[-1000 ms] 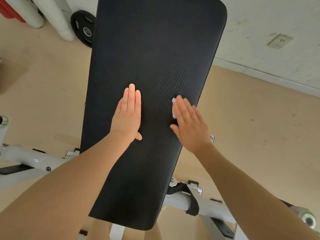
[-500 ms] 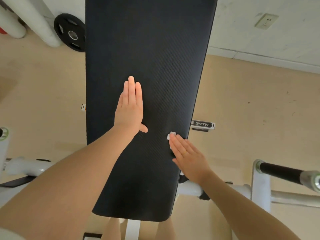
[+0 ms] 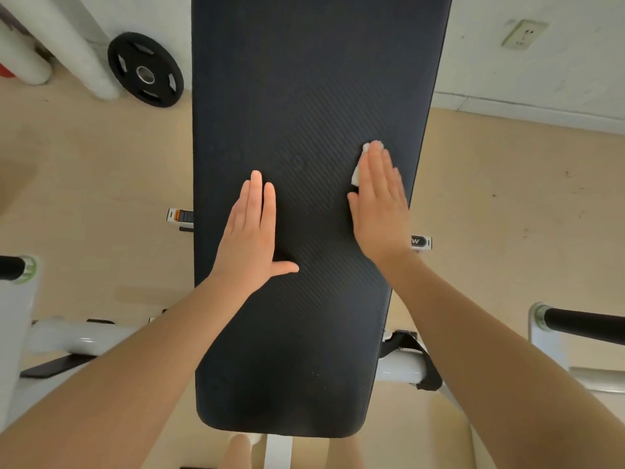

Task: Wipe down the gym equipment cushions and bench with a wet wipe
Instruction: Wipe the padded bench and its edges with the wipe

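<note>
While a long black bench pad [image 3: 304, 96] fills the middle of the head view, the surroundings are laid out from the left: white cylindrical posts [image 3: 67, 38] are seen against the wall, and a round black weight plate [image 3: 146, 70] with a metal hub is leaned beside them on the pale beige floor [image 3: 84, 164]. Lower left, white-painted tubular frame [image 3: 67, 333] is visible, with a black-sleeved bar end [image 3: 12, 267] above it.

The pad is shown as a narrow rectangle with rounded corners, its matte covering marked by fine diagonal ribbing — carbon-weave in look — and its near end is dulled by faint smudges. The left hand [image 3: 248, 231] is pressed flat on the left half of the pad, fingers together and straight, thumb spread out to the side; nothing is held in it.

Further right, the right hand [image 3: 380, 201] is laid open and flat near the pad's right edge, and a crumpled white wet wipe [image 3: 355, 176] is pinned beneath the fingers against the ribbed surface — only small tufts are exposed at the fingertips and beside the index finger.

Past the edge, a white label tab [image 3: 421, 242] is seen under the pad, a black strap [image 3: 414, 360] is looped round white tubing, and a black foam roller [image 3: 585, 328] is mounted on a white post. A wall socket [image 3: 524, 33] is set in the scuffed white wall at upper right.
</note>
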